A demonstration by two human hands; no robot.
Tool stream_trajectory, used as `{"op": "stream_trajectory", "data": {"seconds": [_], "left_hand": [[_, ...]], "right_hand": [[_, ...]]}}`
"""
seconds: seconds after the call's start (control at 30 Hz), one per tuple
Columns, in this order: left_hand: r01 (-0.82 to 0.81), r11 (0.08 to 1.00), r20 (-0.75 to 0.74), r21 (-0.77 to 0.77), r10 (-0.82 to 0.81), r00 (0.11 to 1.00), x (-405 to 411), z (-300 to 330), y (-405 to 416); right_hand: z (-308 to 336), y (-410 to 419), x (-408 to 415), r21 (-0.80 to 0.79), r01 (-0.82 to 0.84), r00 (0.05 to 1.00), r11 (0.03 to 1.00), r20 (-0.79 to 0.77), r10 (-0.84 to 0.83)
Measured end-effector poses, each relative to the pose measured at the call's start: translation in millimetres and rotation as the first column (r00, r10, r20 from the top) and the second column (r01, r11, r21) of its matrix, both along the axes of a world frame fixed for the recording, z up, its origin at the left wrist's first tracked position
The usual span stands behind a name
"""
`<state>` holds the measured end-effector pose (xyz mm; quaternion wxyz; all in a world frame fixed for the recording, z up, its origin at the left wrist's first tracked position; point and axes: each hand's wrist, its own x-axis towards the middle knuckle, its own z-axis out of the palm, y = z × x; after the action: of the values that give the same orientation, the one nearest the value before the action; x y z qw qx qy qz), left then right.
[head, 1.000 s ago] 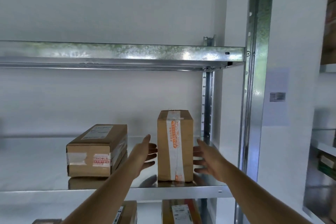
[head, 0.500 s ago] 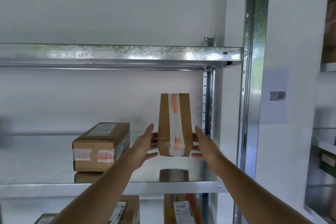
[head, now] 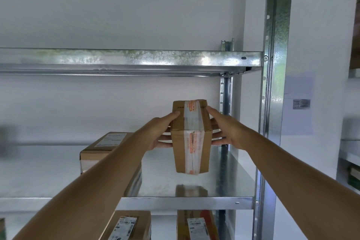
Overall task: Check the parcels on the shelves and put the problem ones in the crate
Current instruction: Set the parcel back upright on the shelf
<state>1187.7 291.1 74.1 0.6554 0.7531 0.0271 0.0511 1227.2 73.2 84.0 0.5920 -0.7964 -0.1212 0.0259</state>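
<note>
Above the middle shelf (head: 185, 202), clear of its metal deck, hangs the held parcel (head: 191, 136); all places below are given relative to it.

1. Labelled parcel (head: 109, 148): brown carton with a white label on top, resting on the middle shelf to the left of and lower than the held parcel, partly hidden behind the left forearm.

2. Left hand (head: 161, 132): pressed against the held parcel's left side. Thumb lies along the upper left edge; fingers (head: 164, 144) reach along the left face and curl toward its underside. Closed round the carton.

3. Held parcel: small brown carton, tipped so that one taped face looks up and another faces the camera. A strip of clear tape printed in orange runs down the middle of both faces. It sits between the two hands, touching both. Its dim reflection shows on the shelf deck straight beneath.

4. Right hand (head: 228, 132): pressed against the held parcel's right side, mirroring the left. Thumb rests near the upper right corner; fingers (head: 217, 142) spread along the right face. Gripping the carton.

5. Upper shelf (head: 136, 60): galvanised, well above the held parcel.

6. Lower parcels: two labelled cartons, one (head: 128, 226) below and to the left, one (head: 196, 226) almost directly below, both under the middle shelf.

7. Upright post (head: 274, 84): perforated steel, right of the held parcel. A wall label (head: 301, 104) lies further right; its print is too blurred to read.
</note>
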Motion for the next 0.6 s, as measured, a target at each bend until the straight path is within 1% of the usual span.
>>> {"op": "stream_trajectory", "data": {"seconds": [0.2,0.37,0.5,0.6], "left_hand": [[-0.003,0.999,-0.089,0.052,0.007,0.996,16,6,9],[0.032,0.994,-0.170,0.105,-0.014,0.985,33,1,16],[0.064,0.992,-0.212,0.109,-0.040,0.976,46,-1,24],[0.089,0.990,-0.248,0.110,-0.059,0.967,53,-3,29]], "right_hand": [[8,-2,12,-0.101,-0.051,0.997,0.994,-0.058,0.046],[10,1,19,-0.171,-0.130,0.972,0.977,-0.217,0.091],[14,9,25,-0.200,-0.168,0.954,0.965,-0.278,0.108],[17,13,29,-0.186,-0.194,0.938,0.963,-0.324,0.126]]}}
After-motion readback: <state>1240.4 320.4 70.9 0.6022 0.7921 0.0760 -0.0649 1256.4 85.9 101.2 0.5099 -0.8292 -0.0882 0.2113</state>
